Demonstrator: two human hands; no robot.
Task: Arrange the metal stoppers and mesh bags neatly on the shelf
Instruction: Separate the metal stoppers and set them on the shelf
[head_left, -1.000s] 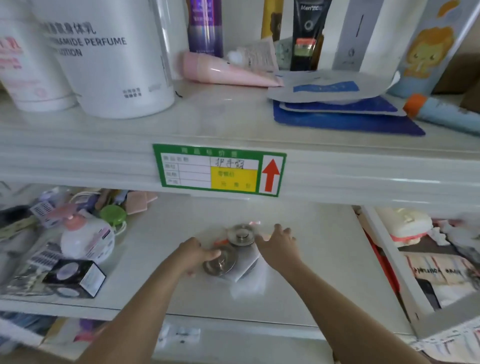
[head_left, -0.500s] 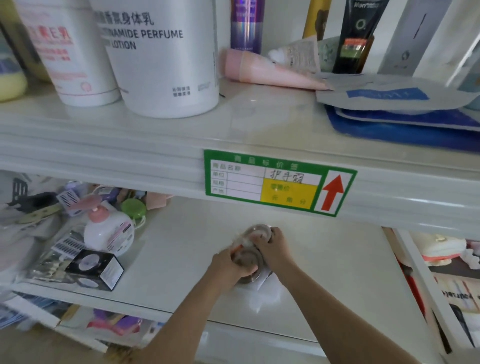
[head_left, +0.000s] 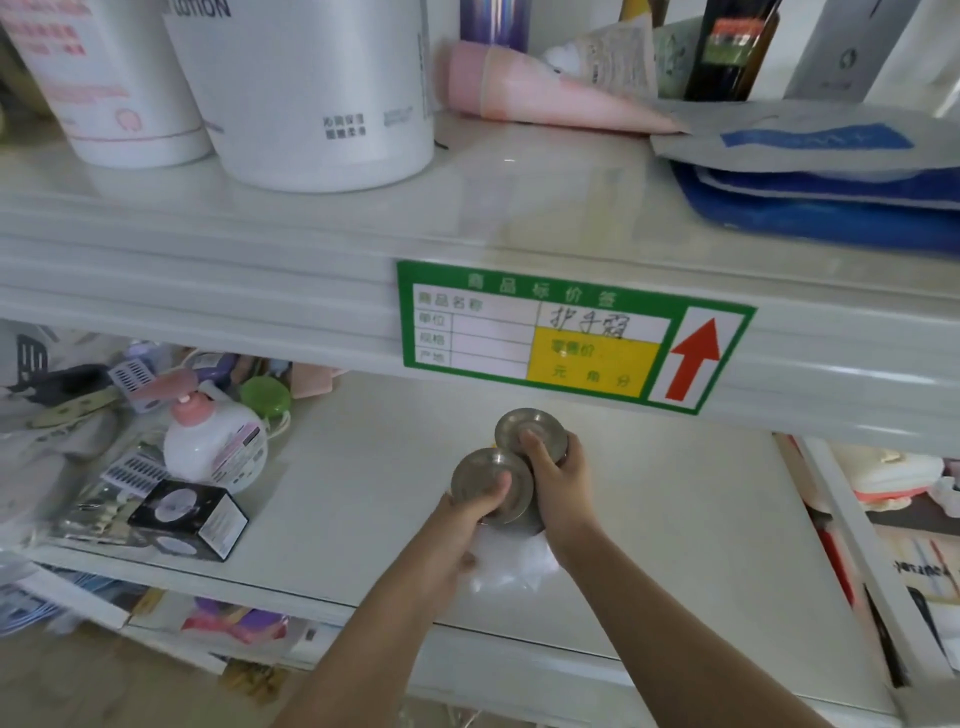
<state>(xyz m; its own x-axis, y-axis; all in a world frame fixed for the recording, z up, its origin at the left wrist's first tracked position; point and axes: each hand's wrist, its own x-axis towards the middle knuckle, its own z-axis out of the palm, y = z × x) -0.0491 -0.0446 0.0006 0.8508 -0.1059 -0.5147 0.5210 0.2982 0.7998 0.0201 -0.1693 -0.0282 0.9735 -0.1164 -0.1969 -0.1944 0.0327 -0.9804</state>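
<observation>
Two round metal stoppers are held up over the white lower shelf (head_left: 675, 545), faces tilted toward me. My left hand (head_left: 462, 525) grips the nearer stopper (head_left: 483, 475) with the thumb across its lower rim. My right hand (head_left: 558, 486) grips the farther stopper (head_left: 527, 428), thumb on its face. The two discs overlap at their edges. A clear plastic bag (head_left: 506, 569) hangs or lies crumpled just below my hands; whether it is held is unclear. I cannot make out a mesh bag.
A pile of small goods fills the shelf's left end: a white pump bottle with pink cap (head_left: 213, 449), a black box (head_left: 189, 514), a green round case (head_left: 265, 397). The upper shelf edge with a green price label (head_left: 571, 338) overhangs closely. Large white tubs (head_left: 311, 88) stand above.
Both hands have closed on the stoppers and lifted them off the shelf, bringing them together and turning their faces up. The camera has moved closer and left.
</observation>
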